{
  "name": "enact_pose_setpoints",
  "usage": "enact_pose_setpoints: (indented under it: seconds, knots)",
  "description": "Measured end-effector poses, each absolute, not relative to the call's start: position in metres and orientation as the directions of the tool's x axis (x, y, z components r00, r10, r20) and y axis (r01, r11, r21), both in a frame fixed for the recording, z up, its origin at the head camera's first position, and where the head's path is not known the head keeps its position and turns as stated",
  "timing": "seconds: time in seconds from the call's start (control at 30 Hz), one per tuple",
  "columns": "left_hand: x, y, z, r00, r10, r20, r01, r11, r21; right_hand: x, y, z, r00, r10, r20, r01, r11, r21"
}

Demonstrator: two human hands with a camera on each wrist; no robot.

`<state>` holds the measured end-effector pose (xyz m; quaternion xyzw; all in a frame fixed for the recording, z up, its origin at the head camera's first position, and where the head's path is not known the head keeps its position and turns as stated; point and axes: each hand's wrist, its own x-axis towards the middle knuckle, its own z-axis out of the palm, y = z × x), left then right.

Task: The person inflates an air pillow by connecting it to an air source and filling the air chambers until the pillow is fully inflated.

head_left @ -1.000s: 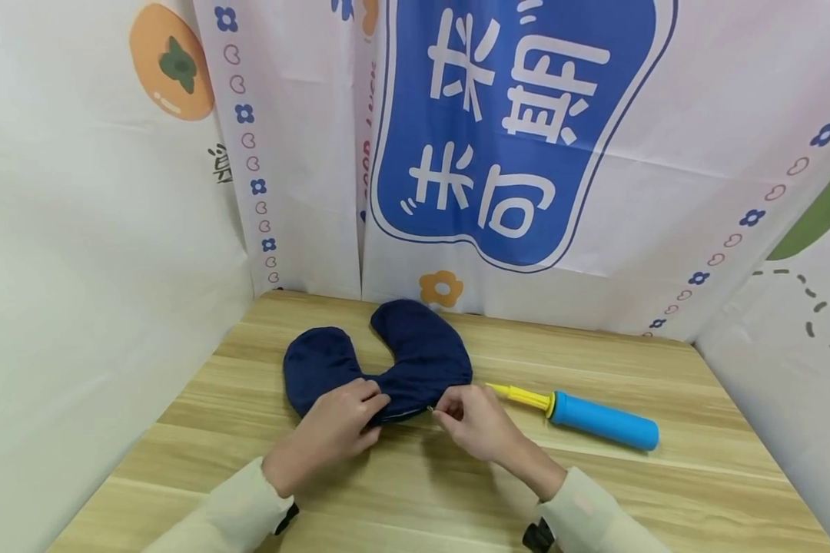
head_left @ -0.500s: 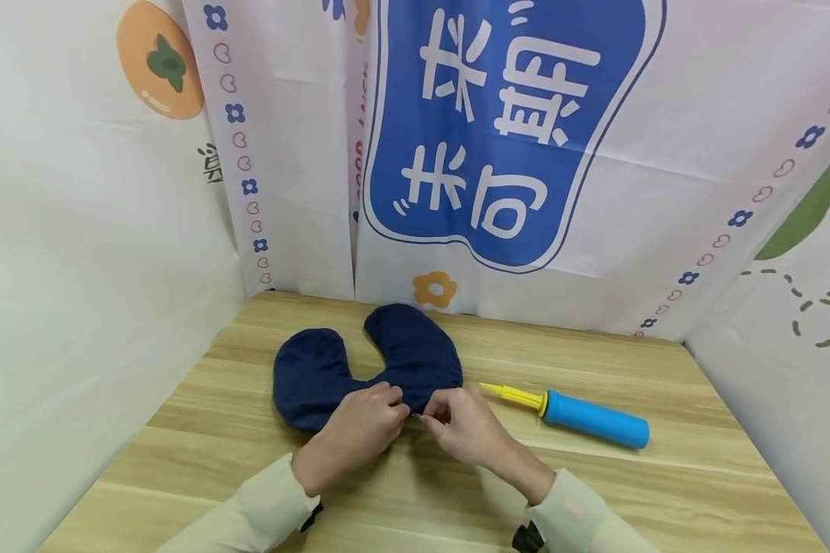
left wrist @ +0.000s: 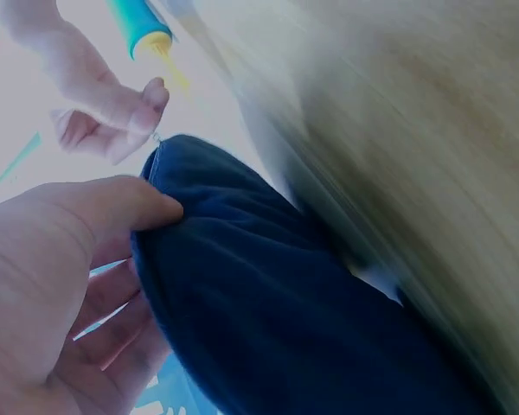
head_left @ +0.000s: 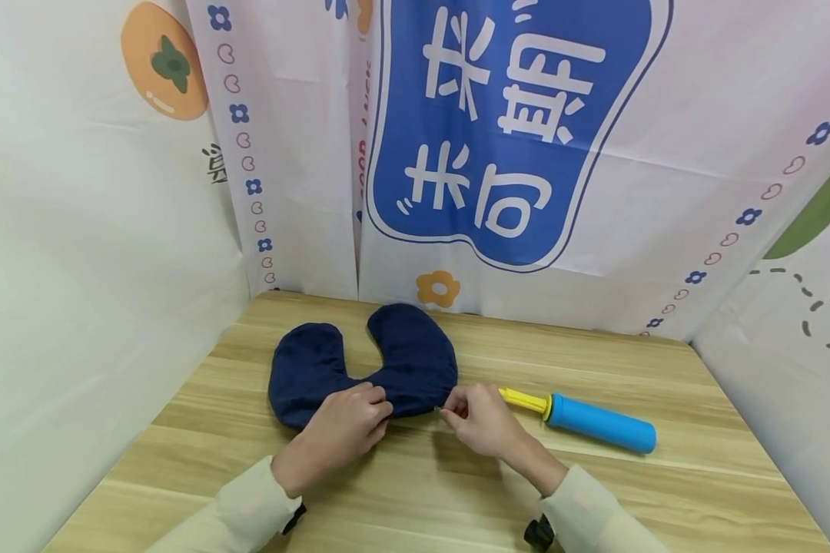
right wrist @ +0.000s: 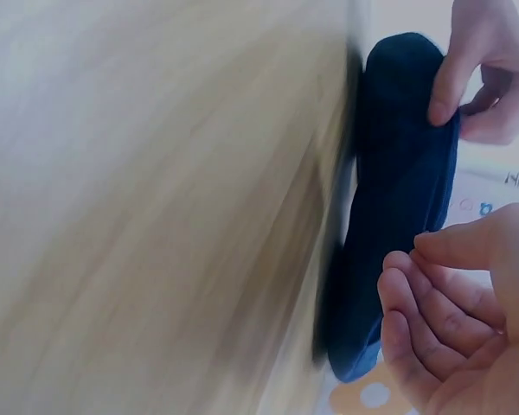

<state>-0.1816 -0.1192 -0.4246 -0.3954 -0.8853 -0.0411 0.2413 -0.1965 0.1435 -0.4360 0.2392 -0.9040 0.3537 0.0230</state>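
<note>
A navy U-shaped neck pillow (head_left: 415,353) lies on the table with its opening facing the back wall. My left hand (head_left: 349,426) pinches its near edge, thumb on one side and fingers on the other, as the left wrist view shows of the pillow's fabric (left wrist: 242,259). At the right end of that edge, my right hand (head_left: 480,418) pinches a small metal zipper pull (head_left: 439,409) between thumb and forefinger. A zipper seam (left wrist: 155,164) runs along the edge between the two hands. In the right wrist view the fingertips cover the pull.
A hand pump with a blue barrel (head_left: 602,422) and yellow nozzle end (head_left: 524,399) lies just right of my right hand. White printed cloth (head_left: 304,192) hangs behind and at both sides of the wooden table (head_left: 401,499).
My right hand first moved left along the edge with the zipper pull, close to my left hand, then back right. The left hand shifted right, then left again.
</note>
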Motion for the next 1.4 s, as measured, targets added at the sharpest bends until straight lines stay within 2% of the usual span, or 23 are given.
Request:
enact_pose_setpoints:
  seconds: [0.33,0.5,1.07,1.23,1.4]
  knots:
    - [-0.185,-0.085,-0.426,-0.527,0.678,0.512,0.658,0.707,-0.258,-0.188,0.130,-0.420,-0.872,-0.433,0.229,-0.469,0.603,-0.646]
    - [-0.183,-0.083,-0.426,-0.504,0.685,0.525,0.647,0.703,-0.296,-0.186,0.133,-0.421,-0.878,-0.429,0.214,-0.460,0.628,-0.628]
    - [-0.180,-0.092,-0.428,-0.481,0.693,0.538,0.694,0.675,-0.250,-0.204,0.155,-0.438,-0.919,-0.358,0.166,-0.380,0.688,-0.619]
    - [-0.178,-0.092,-0.431,-0.518,0.700,0.492,0.727,0.663,-0.178,-0.210,0.156,-0.443,-0.928,-0.326,0.179,-0.365,0.704,-0.610]
    - [-0.177,-0.091,-0.432,-0.569,0.745,0.348,0.765,0.635,-0.109,-0.210,0.157,-0.448,-0.921,-0.345,0.180,-0.384,0.733,-0.562]
